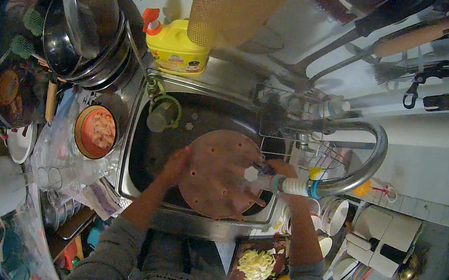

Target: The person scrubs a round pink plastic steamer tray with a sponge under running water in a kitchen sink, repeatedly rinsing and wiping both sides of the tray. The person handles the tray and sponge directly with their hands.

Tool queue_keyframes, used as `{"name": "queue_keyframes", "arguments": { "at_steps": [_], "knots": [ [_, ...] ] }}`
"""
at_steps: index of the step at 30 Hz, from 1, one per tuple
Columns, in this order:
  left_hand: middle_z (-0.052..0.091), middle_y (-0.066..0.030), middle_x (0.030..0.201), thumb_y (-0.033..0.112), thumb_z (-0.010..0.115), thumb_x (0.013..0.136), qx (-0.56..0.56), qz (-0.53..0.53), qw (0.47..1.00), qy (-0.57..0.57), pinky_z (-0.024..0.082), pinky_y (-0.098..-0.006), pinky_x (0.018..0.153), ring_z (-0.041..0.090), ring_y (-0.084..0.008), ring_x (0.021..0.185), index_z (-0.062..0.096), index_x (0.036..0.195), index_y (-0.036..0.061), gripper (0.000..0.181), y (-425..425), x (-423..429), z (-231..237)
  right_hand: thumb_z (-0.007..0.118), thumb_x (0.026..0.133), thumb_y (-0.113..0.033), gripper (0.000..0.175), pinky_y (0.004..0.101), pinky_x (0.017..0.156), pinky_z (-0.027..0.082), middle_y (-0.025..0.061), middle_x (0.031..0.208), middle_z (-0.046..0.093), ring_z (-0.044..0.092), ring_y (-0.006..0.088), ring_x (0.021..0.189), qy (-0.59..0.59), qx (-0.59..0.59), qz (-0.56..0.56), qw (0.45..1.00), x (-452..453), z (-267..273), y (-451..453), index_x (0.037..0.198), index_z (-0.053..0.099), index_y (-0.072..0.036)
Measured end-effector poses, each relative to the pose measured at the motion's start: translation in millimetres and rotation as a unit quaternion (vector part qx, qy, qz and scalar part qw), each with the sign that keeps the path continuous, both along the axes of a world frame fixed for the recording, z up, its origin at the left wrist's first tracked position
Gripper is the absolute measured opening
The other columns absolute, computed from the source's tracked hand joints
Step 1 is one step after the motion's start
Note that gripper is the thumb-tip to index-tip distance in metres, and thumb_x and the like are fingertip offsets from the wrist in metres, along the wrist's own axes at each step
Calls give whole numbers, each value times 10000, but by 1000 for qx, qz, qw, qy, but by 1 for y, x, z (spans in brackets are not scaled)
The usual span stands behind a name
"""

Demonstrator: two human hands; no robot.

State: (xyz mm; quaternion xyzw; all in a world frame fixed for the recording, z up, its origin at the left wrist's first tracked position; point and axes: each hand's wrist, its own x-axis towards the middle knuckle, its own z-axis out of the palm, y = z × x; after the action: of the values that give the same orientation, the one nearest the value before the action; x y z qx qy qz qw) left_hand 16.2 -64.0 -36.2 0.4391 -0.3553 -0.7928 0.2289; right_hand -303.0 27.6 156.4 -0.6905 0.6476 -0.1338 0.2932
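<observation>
A round reddish-brown plastic piece with several small holes in its wet-looking face is over the dark sink basin. My left hand grips its left edge. My right hand is at its right edge, partly hidden behind the faucet. The curved metal faucet reaches in from the right, its white-ribbed end over the piece. In the basin's upper left corner sits a cup-like container with a green rim.
Left of the sink, a bowl holds pale pieces of food beside stacked pans. A yellow jug stands behind the basin. A wire rack is at the right. Cut vegetables lie on a board near my right forearm.
</observation>
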Motion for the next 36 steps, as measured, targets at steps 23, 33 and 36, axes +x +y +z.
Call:
{"name": "queue_keyframes", "arguments": {
  "at_steps": [23,33,36],
  "knots": [
    [614,-58,1195,328,481,1015,125,207,950,196,466,-347,946,573,-180,1074,588,1233,38,378,54,-30,9,406,973,-212,381,411,1050,405,162,1313,533,540,303,1169,-189,350,-13,918,71,-44,-29,1308,530,-78],
    [624,-48,1105,389,480,1010,167,162,962,145,477,-327,867,576,-151,981,596,1188,40,409,59,-21,7,390,992,-215,420,389,1088,368,173,1421,458,467,291,1270,-166,270,34,948,85,-74,-17,1382,471,-80],
    [624,-44,1089,401,475,1011,115,184,966,140,475,-316,857,569,-142,963,601,1171,50,406,55,-24,4,451,962,-190,471,373,1121,335,167,1459,423,402,277,1346,-91,171,84,977,78,-66,-3,1421,429,-85]
  ]
}}
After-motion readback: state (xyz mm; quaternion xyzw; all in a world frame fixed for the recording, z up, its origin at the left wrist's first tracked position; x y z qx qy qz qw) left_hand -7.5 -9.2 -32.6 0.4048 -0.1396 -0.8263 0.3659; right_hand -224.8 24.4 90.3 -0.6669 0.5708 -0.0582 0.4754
